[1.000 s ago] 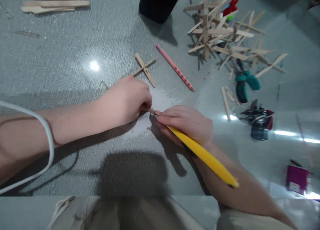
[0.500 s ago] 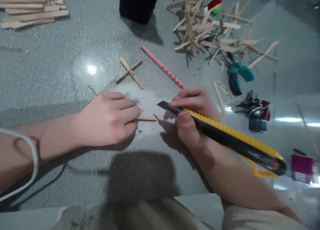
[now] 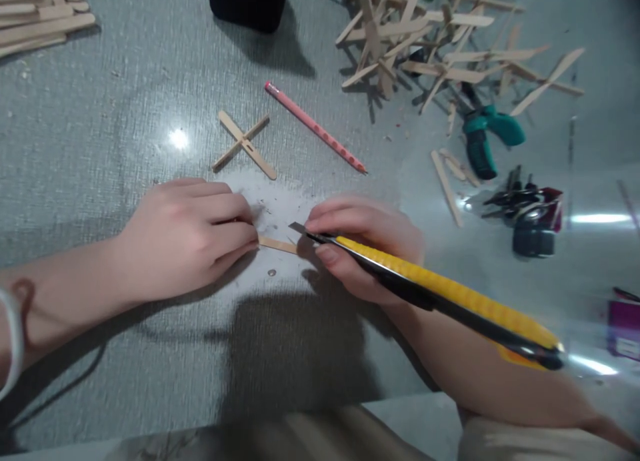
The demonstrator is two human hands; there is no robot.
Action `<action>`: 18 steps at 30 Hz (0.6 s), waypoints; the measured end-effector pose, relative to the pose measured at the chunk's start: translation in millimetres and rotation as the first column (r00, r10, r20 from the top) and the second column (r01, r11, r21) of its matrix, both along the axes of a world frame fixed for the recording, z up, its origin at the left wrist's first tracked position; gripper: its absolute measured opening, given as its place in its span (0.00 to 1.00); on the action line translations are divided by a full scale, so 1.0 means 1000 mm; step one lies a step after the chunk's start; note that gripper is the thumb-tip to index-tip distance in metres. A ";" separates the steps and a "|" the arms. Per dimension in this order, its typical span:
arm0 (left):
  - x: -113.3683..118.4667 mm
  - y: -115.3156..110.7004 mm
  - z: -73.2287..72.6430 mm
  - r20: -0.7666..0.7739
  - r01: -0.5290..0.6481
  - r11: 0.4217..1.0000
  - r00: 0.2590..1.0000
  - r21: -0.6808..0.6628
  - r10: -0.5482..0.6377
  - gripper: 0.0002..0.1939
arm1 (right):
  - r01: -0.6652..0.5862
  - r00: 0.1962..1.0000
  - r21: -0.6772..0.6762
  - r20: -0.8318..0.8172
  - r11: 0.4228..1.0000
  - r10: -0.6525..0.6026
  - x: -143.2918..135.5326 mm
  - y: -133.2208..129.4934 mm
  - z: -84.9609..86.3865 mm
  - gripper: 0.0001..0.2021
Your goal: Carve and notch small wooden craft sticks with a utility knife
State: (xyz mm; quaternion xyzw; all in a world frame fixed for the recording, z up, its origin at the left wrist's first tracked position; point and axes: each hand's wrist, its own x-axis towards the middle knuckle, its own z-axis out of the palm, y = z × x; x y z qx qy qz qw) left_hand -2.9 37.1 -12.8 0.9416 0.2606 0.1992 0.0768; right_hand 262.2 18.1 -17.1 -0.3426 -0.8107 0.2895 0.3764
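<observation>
My left hand [image 3: 193,237] rests on the table with its fingers closed on one end of a wooden craft stick [image 3: 279,245]. The stick's bare end points right, and the rest lies hidden under the fingers. My right hand [image 3: 367,247] grips a yellow and black utility knife [image 3: 425,281] near its front. The knife's blade [image 3: 297,228] is out and sits just above the stick; whether it touches I cannot tell. Beyond the hands lies a cross of two craft sticks [image 3: 243,139], with a slot visible in one of them.
A pink pencil [image 3: 317,129] lies past my hands. At the back stands a black container [image 3: 249,4]. Several crossed sticks [image 3: 385,37] are heaped at the back right, near teal-handled pliers [image 3: 493,131] and a cluster of keys [image 3: 523,207]. More sticks [image 3: 45,24] are piled at far left.
The knife in my right hand has moved left and slightly down, bringing its blade close to the stick. My left hand still holds the stick. The whole view has shifted a little.
</observation>
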 end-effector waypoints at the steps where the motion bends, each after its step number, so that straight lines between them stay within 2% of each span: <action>1: 0.000 0.000 0.000 -0.005 0.000 1.000 1.000 -0.022 0.000 0.13 | -0.004 1.000 -0.002 0.001 1.000 0.004 -0.001 0.000 0.000 0.06; 8: -0.002 0.002 -0.001 0.001 -0.042 0.987 0.999 -0.158 0.043 0.14 | 0.001 1.000 -0.023 0.019 1.000 0.000 -0.003 -0.001 0.003 0.08; 10: -0.002 0.002 -0.001 -0.019 -0.018 0.993 1.000 -0.115 0.016 0.14 | 0.007 0.999 -0.025 0.046 1.000 -0.005 -0.002 -0.001 0.003 0.08; 15: 0.001 0.001 0.003 -0.144 0.083 0.985 0.988 0.150 -0.061 0.13 | 0.025 1.000 -0.038 0.018 0.999 -0.024 -0.002 -0.002 0.004 0.05; 18: 0.004 0.000 0.003 -0.168 0.059 0.985 0.985 0.162 -0.031 0.14 | 0.068 0.997 -0.086 -0.025 0.994 -0.070 -0.004 -0.003 0.005 0.04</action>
